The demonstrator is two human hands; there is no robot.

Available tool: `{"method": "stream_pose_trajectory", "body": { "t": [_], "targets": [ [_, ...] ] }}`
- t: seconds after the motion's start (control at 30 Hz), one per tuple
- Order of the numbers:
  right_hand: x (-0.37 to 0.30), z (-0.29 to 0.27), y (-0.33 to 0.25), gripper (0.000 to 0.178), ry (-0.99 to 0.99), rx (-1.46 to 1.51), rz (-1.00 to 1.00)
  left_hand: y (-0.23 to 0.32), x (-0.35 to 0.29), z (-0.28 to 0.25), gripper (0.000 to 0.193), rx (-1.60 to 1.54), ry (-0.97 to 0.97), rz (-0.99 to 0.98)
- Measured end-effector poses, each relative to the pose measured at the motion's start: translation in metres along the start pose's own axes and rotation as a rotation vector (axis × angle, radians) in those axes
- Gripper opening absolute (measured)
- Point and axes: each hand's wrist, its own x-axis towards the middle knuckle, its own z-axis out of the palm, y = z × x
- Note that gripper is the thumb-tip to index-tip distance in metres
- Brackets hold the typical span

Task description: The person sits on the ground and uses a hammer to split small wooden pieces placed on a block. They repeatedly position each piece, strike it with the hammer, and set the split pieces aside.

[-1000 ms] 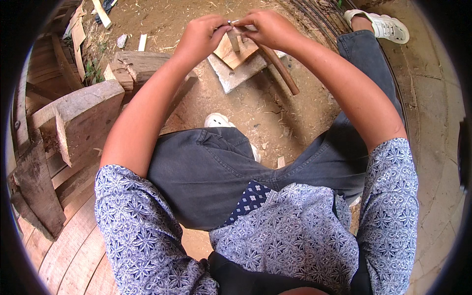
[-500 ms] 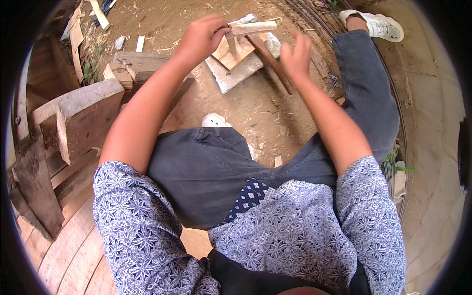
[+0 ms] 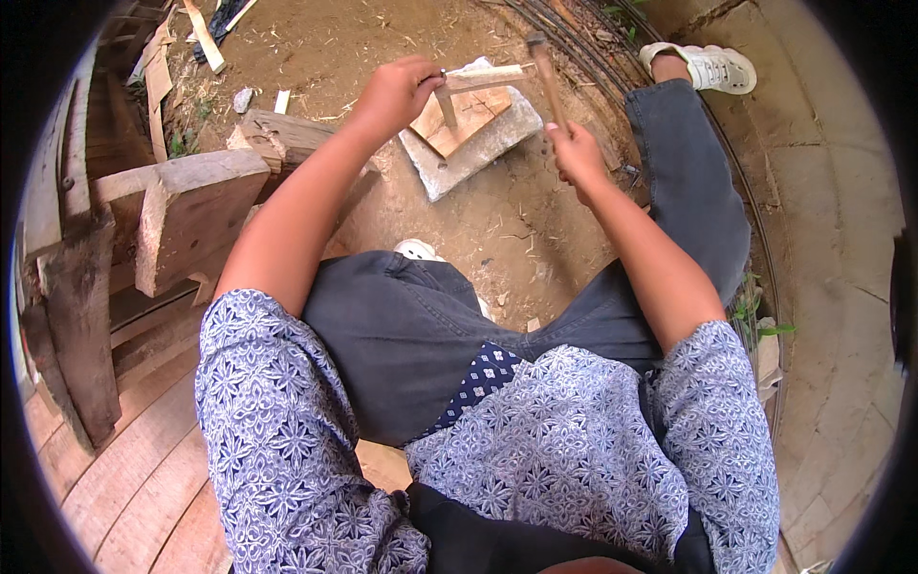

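My left hand is closed at the left end of a pale wooden strip, where the strip meets a short upright piece. A tiny dark, shiny spot shows at the fingertips, too small to name. Under these pieces lies a square wooden board, resting on a rough grey slab on the ground. To the right, my right hand is wrapped round the wooden handle of a hammer. The hammer is raised, its dark head just beyond the strip's right end.
Timber blocks and a wooden frame stand on the left. Thin dark rods run along the ground at the far right, beside a concrete floor. Wood scraps and shavings lie on the dirt. My legs flank the work.
The hammer, earlier slanting low beside the slab near my blurred right hand, is now upright in that hand's grip. My left hand remains at the strip's end. The view has shifted slightly.
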Motion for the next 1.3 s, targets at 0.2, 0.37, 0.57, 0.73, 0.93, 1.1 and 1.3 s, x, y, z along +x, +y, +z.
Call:
{"method": "stream_pose_trajectory", "body": {
  "t": [0.2, 0.37, 0.57, 0.73, 0.93, 1.1, 1.3],
  "targets": [
    [-0.09, -0.046, -0.084, 0.035, -0.141, 0.197, -0.221, 0.006, -0.001, 0.007, 0.017, -0.003, -0.002, -0.019],
    [-0.129, -0.043, -0.072, 0.032, -0.284, 0.063, -0.364, -0.001, 0.001, 0.014, 0.016, 0.003, -0.017, 0.017],
    [-0.142, -0.033, -0.057, 0.035, -0.341, 0.043, -0.34, -0.005, 0.001, 0.018, 0.014, -0.006, 0.025, 0.052],
    [-0.159, -0.038, -0.078, 0.033, -0.305, 0.099, -0.422, 0.003, -0.002, 0.015, 0.013, -0.043, -0.019, -0.07],
    [-0.141, -0.021, -0.049, 0.033, -0.254, -0.008, -0.439, -0.001, 0.0, 0.016, 0.013, -0.021, 0.042, 0.034],
    [-0.152, -0.024, -0.065, 0.031, -0.252, 0.051, -0.419, 0.0, -0.008, 0.016, 0.013, -0.009, 0.047, -0.04],
    [-0.145, -0.016, -0.054, 0.031, -0.239, 0.043, -0.447, 0.001, -0.003, 0.017, 0.016, -0.021, 0.027, -0.069]
  ]
}}
